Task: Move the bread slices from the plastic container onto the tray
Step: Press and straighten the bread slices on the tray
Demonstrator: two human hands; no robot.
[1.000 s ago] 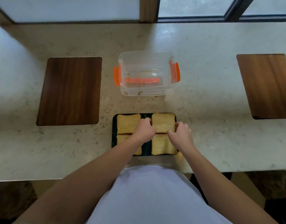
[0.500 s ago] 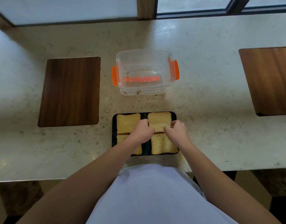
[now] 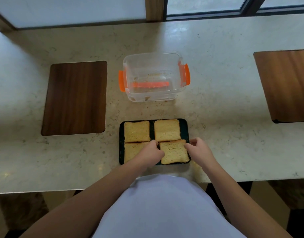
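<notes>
Bread covers the black tray [image 3: 121,148]: four slices in two rows. Both hands sit at the near right slice [image 3: 174,152], which lies slightly askew with its right edge over the tray's rim. The left hand [image 3: 148,154] is at that slice's left edge, fingers curled and knuckles up; it also hides the right part of the near left slice [image 3: 131,151]. The right hand [image 3: 198,150] is at the slice's far right corner, fingertips [image 3: 187,146] pinched together just touching the crust. Whether either hand actually grips the slice or only nudges it, I cannot tell. Just beyond the hands lie the far left slice [image 3: 136,131] and the far right slice [image 3: 166,129], flat on the tray. Farther beyond them, apart from the tray, stands the clear container [image 3: 154,76] with orange clips, holding only crumbs. Well to the left of the hands a dark wooden board [image 3: 75,98] is set into the counter [image 3: 216,100]; another board [image 3: 285,85] lies well to the right.
</notes>
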